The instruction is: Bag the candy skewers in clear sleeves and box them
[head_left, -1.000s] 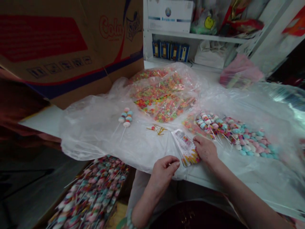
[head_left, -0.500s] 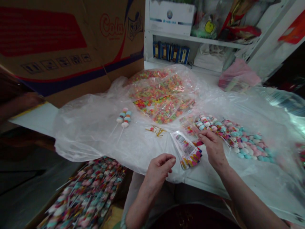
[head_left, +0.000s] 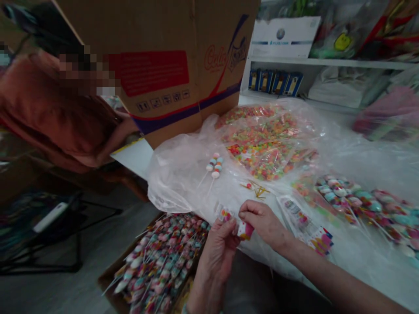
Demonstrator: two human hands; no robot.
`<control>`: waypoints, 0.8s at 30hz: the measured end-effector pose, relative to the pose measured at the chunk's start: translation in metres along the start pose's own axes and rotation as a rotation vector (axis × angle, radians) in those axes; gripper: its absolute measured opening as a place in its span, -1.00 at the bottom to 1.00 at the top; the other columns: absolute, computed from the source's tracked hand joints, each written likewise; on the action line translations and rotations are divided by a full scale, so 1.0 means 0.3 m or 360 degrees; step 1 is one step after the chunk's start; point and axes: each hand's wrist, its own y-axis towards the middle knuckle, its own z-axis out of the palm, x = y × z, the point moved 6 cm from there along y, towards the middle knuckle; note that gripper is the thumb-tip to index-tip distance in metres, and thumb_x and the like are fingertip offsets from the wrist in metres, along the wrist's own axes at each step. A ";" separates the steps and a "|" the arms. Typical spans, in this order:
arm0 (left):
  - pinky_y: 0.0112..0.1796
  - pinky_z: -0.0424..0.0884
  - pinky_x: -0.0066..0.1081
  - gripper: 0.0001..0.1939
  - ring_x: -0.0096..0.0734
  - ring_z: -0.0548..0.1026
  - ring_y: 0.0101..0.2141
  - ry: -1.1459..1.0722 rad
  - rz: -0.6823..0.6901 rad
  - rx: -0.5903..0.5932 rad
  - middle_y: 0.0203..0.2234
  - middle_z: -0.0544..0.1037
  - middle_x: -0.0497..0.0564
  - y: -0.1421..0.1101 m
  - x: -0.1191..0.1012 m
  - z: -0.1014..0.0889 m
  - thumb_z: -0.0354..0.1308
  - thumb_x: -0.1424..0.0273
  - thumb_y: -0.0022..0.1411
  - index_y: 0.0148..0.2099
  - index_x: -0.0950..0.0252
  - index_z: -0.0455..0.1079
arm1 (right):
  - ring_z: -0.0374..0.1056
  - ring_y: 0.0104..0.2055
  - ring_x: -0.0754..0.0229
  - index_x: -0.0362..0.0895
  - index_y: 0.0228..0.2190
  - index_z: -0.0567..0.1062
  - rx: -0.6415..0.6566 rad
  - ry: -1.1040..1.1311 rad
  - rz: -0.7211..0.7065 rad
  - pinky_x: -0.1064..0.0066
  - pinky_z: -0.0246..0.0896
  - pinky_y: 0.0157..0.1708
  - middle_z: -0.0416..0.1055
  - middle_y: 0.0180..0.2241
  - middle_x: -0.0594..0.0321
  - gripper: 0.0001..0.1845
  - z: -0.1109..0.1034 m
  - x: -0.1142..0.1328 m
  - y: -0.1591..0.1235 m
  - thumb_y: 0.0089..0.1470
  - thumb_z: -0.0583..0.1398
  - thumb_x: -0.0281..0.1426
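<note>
At the far left of the worktop (head_left: 133, 158) you have a big cardboard box (head_left: 157, 43), printed with "Cola" and a red panel. Left of it you can see a person (head_left: 62, 111) in a rust-coloured garment. Nearer to you on that side, a dark seat (head_left: 19, 213) on a black frame bears a white object (head_left: 50, 216), above the grey floor (head_left: 88, 283). Far off, your white shelf (head_left: 327, 62) carries a white carton (head_left: 284, 37), with four blue boxes (head_left: 276, 81) below. At the far right lies a pink bag (head_left: 382, 111).
</note>
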 end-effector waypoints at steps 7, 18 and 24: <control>-0.45 0.45 -0.49 -0.75 -0.44 0.48 -0.44 -0.0034 0.0281 -0.0427 -0.44 0.54 -0.02 0.023 -0.152 -0.170 0.39 0.44 -0.15 -0.35 0.37 0.47 | 0.36 -0.23 0.17 -0.05 -0.24 0.48 0.0117 -0.1246 -0.0318 0.41 0.14 -0.26 0.48 -0.29 0.24 -0.72 0.219 0.125 0.334 0.22 -0.01 -0.32; -0.32 0.48 -0.46 -0.77 -0.41 0.51 -0.39 -0.0123 0.0236 -0.0414 -0.42 0.56 -0.01 0.050 -0.140 -0.205 0.37 0.49 -0.13 -0.33 0.36 0.48 | 0.40 -0.21 0.05 -0.17 -0.17 0.42 0.0093 -0.1893 -0.0326 0.32 0.22 -0.31 0.42 -0.17 0.01 -0.73 0.236 0.100 0.395 0.18 -0.02 -0.47; -0.47 0.41 -0.49 -0.85 -0.45 0.46 -0.51 -0.0092 0.0235 -0.0432 -0.50 0.51 -0.04 0.029 -0.115 -0.133 0.31 0.44 -0.05 -0.38 0.35 0.43 | 0.41 -0.20 0.07 -0.12 -0.14 0.41 -0.0248 -0.1613 0.0116 0.36 0.19 -0.30 0.49 -0.27 0.12 -0.69 0.002 0.017 0.338 0.10 0.00 -0.51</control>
